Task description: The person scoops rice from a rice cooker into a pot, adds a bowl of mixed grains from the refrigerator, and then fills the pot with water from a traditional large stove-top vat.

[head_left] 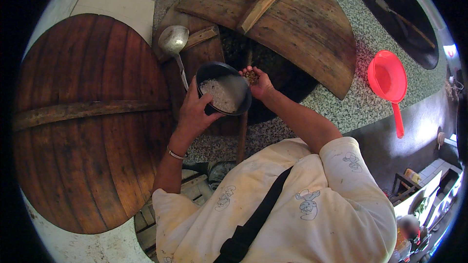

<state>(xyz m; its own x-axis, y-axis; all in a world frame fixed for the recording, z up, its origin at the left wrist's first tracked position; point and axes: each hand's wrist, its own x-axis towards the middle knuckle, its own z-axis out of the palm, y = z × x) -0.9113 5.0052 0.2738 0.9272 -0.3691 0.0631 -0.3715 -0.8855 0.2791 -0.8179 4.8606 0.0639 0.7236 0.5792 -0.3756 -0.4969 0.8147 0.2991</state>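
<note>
My left hand (193,109) grips the rim and side of a dark bowl (204,69), tilted towards me. Pale grains that look like rice (219,95) lie in it, with dark specks among them and what may be cloudy liquid on the right side. Just right of the bowl, my right hand (261,84) is cupped palm up. It holds a small heap of brownish-green pieces (251,77), too small to name. Beneath both hands opens a large dark wok (281,69), partly covered by wooden lid boards (310,33). A wooden handle (242,138) runs up towards the wok, behind the bowl.
A metal ladle (173,40) rests on a wooden board left of the bowl. Further left stands a big round wooden lid (91,146). On the speckled counter (329,106) sits a red plastic dipper (387,76). Beyond lies another wok (395,14) with a spatula (406,18).
</note>
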